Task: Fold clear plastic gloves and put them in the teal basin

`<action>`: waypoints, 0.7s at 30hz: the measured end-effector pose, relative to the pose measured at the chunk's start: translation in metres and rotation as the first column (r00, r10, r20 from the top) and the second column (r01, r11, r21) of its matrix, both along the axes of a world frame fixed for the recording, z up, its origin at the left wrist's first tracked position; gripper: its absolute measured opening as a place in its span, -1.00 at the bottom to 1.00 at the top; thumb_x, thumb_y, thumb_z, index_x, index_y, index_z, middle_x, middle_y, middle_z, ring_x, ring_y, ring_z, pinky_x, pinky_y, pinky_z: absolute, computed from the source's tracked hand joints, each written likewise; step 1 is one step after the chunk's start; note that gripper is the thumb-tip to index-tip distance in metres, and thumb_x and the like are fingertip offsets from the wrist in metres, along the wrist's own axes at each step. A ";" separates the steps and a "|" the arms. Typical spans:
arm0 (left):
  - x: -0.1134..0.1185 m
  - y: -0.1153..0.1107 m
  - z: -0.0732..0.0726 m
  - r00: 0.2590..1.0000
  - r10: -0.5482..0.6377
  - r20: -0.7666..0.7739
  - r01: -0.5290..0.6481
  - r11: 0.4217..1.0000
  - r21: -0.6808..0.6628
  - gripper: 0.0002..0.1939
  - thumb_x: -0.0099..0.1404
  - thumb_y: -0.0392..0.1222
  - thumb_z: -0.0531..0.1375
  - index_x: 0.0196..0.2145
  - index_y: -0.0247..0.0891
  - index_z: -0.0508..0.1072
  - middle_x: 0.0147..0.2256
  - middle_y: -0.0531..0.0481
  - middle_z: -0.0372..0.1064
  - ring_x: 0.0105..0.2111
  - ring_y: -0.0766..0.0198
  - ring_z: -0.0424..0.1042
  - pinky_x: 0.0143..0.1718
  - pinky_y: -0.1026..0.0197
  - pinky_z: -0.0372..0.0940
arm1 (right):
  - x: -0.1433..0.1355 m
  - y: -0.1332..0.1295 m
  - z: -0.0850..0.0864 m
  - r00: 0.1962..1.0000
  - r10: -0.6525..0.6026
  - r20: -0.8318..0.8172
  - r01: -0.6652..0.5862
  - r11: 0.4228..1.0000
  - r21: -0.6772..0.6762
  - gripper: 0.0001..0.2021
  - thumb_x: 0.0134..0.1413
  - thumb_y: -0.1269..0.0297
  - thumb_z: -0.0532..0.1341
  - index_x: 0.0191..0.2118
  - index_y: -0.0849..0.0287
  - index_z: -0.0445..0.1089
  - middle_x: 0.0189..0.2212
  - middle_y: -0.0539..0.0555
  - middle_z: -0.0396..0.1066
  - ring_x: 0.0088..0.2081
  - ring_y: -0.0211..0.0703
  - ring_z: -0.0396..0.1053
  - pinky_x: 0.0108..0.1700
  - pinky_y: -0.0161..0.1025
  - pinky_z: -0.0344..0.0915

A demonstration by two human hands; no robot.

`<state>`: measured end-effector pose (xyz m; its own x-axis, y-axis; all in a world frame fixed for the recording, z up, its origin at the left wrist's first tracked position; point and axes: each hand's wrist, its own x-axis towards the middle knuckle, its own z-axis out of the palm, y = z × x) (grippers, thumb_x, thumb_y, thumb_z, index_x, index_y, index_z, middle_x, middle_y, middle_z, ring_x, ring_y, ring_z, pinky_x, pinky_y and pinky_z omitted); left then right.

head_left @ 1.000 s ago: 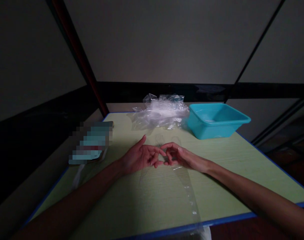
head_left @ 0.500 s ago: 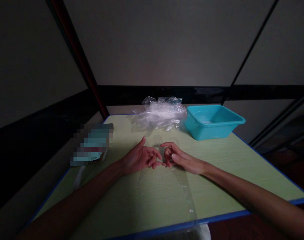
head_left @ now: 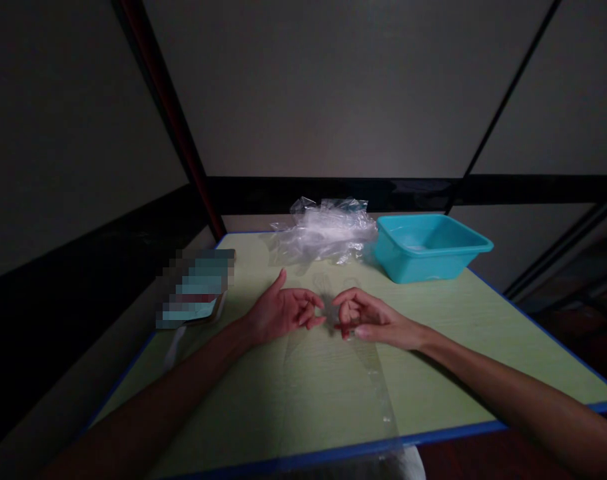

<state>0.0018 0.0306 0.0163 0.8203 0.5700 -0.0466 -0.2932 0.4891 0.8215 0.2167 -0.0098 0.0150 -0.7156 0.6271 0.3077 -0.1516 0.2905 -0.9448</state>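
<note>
A thin clear plastic bag point(head_left: 333, 400) lies flat on the table, running from under my hands to the front edge and over it. My left hand point(head_left: 286, 313) is palm up over the bag's left side, thumb raised and fingers loosely bent and apart, with nothing in it. My right hand point(head_left: 370, 319) faces it from the right, with the index finger stretched towards the left fingertips and the other fingers curled down apart from the thumb. A small gap separates the two hands. Whether the right fingertips touch the bag I cannot tell.
A heap of crumpled clear plastic bags point(head_left: 328, 230) lies at the back of the table point(head_left: 448, 373). To its right stands a turquoise plastic basin point(head_left: 416, 263). A blurred-out flat object point(head_left: 198, 287) with a pale strap sits at the left edge. Dark-banded panels rise behind.
My right hand has drawn slightly right, widening the gap between the hands, and its thumb has dropped away from the fingers. The view has shifted a little. The bag lies much the same.
</note>
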 end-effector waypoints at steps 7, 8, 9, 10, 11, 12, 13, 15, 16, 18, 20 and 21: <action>-0.005 0.000 0.006 0.998 0.042 0.038 -0.040 0.998 -0.038 -0.26 0.24 0.19 -0.30 -0.38 -0.48 0.45 -0.66 -0.01 0.22 -0.56 0.26 0.24 -0.01 -0.04 -0.08 | 0.001 -0.034 0.020 0.915 -0.060 0.399 -0.242 0.710 0.661 -0.74 -0.05 0.06 0.15 -0.46 0.19 0.26 -0.53 0.00 0.22 -0.45 -0.24 0.17 -0.43 -0.26 0.11; -0.005 -0.001 0.005 0.999 0.030 0.032 -0.028 0.999 -0.038 -0.25 0.24 0.20 -0.30 -0.38 -0.48 0.45 -0.66 -0.01 0.23 -0.56 0.26 0.25 -0.01 -0.04 -0.09 | -0.001 -0.039 0.018 0.897 -0.075 0.437 -0.299 0.625 0.721 -0.70 -0.05 0.02 0.12 -0.53 0.17 0.23 -0.57 -0.01 0.20 -0.48 -0.23 0.15 -0.46 -0.24 0.09; -0.004 -0.001 0.004 0.999 0.019 0.027 -0.018 0.999 -0.037 -0.25 0.23 0.21 -0.30 -0.37 -0.48 0.45 -0.65 -0.01 0.23 -0.55 0.25 0.26 0.00 -0.05 -0.11 | -0.004 -0.044 0.015 0.884 -0.074 0.462 -0.351 0.546 0.761 -0.67 -0.05 -0.02 0.09 -0.57 0.16 0.20 -0.59 -0.02 0.19 -0.49 -0.23 0.13 -0.48 -0.24 0.07; -0.004 -0.001 0.003 1.000 0.011 0.021 -0.010 0.999 -0.035 -0.25 0.23 0.22 -0.30 -0.37 -0.48 0.44 -0.65 -0.02 0.23 -0.54 0.24 0.27 0.00 -0.06 -0.11 | -0.007 -0.047 0.011 0.872 -0.069 0.485 -0.397 0.480 0.782 -0.65 -0.05 -0.04 0.07 -0.59 0.15 0.19 -0.60 -0.02 0.19 -0.50 -0.22 0.13 -0.49 -0.24 0.06; -0.004 -0.002 0.003 1.000 0.005 0.016 -0.005 0.999 -0.031 -0.25 0.22 0.23 -0.29 -0.37 -0.48 0.44 -0.64 -0.02 0.24 -0.54 0.24 0.28 0.00 -0.06 -0.12 | -0.009 -0.050 0.008 0.864 -0.061 0.500 -0.429 0.430 0.794 -0.64 -0.04 -0.05 0.05 -0.60 0.15 0.18 -0.61 -0.02 0.19 -0.51 -0.22 0.12 -0.51 -0.24 0.04; -0.004 -0.002 0.002 1.000 0.001 0.010 -0.001 1.000 -0.027 -0.25 0.22 0.23 -0.28 -0.37 -0.48 0.44 -0.64 -0.01 0.24 -0.54 0.24 0.28 0.01 -0.07 -0.12 | -0.011 -0.052 0.005 0.859 -0.052 0.509 -0.450 0.396 0.801 -0.64 -0.03 -0.05 0.04 -0.60 0.15 0.17 -0.60 -0.03 0.19 -0.51 -0.23 0.12 -0.52 -0.24 0.03; -0.004 -0.002 0.001 1.000 -0.002 0.006 0.002 1.000 -0.021 -0.26 0.22 0.23 -0.27 -0.36 -0.48 0.44 -0.64 -0.01 0.24 -0.54 0.24 0.29 0.01 -0.07 -0.13 | -0.012 -0.053 0.003 0.858 -0.049 0.511 -0.458 0.378 0.805 -0.64 -0.02 -0.04 0.03 -0.60 0.15 0.17 -0.60 -0.03 0.19 -0.52 -0.23 0.12 -0.53 -0.24 0.03; -0.004 -0.002 0.001 1.000 -0.010 -0.003 0.010 1.000 -0.007 -0.27 0.22 0.23 -0.26 -0.35 -0.47 0.43 -0.63 -0.01 0.25 -0.54 0.24 0.29 0.01 -0.08 -0.12 | -0.010 -0.051 0.002 0.872 -0.066 0.486 -0.425 0.391 0.816 -0.63 0.00 -0.03 0.01 -0.61 0.15 0.15 -0.61 -0.04 0.17 -0.52 -0.24 0.12 -0.51 -0.25 0.04; -0.003 -0.003 0.001 1.000 -0.013 -0.008 0.013 1.000 0.000 -0.28 0.21 0.23 -0.25 -0.35 -0.47 0.43 -0.63 -0.01 0.25 -0.53 0.24 0.30 0.01 -0.08 -0.12 | -0.009 -0.048 0.003 0.882 -0.077 0.465 -0.393 0.424 0.816 -0.63 0.02 -0.02 0.00 -0.60 0.15 0.14 -0.62 -0.04 0.16 -0.52 -0.24 0.13 -0.49 -0.25 0.06; -0.002 -0.004 0.001 1.000 -0.022 -0.023 0.022 1.000 0.022 -0.29 0.20 0.24 -0.23 -0.35 -0.46 0.43 -0.63 0.00 0.24 -0.53 0.23 0.30 0.00 -0.09 -0.09 | -0.005 -0.042 0.007 0.901 -0.083 0.426 -0.319 0.539 0.780 -0.65 0.08 0.03 -0.04 -0.57 0.17 0.16 -0.60 -0.02 0.16 -0.49 -0.25 0.16 -0.45 -0.27 0.11; 0.000 -0.005 0.002 0.999 0.007 -0.044 -0.003 0.996 0.084 -0.33 0.19 0.24 -0.19 -0.39 -0.43 0.42 -0.64 0.02 0.22 -0.54 0.24 0.29 -0.03 -0.09 -0.03 | 0.000 -0.033 0.011 0.915 -0.112 0.387 -0.213 0.681 0.700 -0.67 0.16 0.13 -0.10 -0.51 0.19 0.18 -0.56 0.00 0.18 -0.45 -0.26 0.19 -0.41 -0.29 0.16; 0.001 -0.005 0.002 0.996 0.072 -0.049 -0.064 0.986 0.152 -0.38 0.20 0.22 -0.17 -0.43 -0.40 0.42 -0.64 0.03 0.22 -0.54 0.25 0.29 -0.04 -0.08 0.00 | 0.001 -0.029 0.013 0.917 -0.163 0.364 -0.130 0.740 0.660 -0.67 0.19 0.18 -0.13 -0.49 0.20 0.19 -0.53 0.02 0.20 -0.44 -0.28 0.20 -0.39 -0.30 0.18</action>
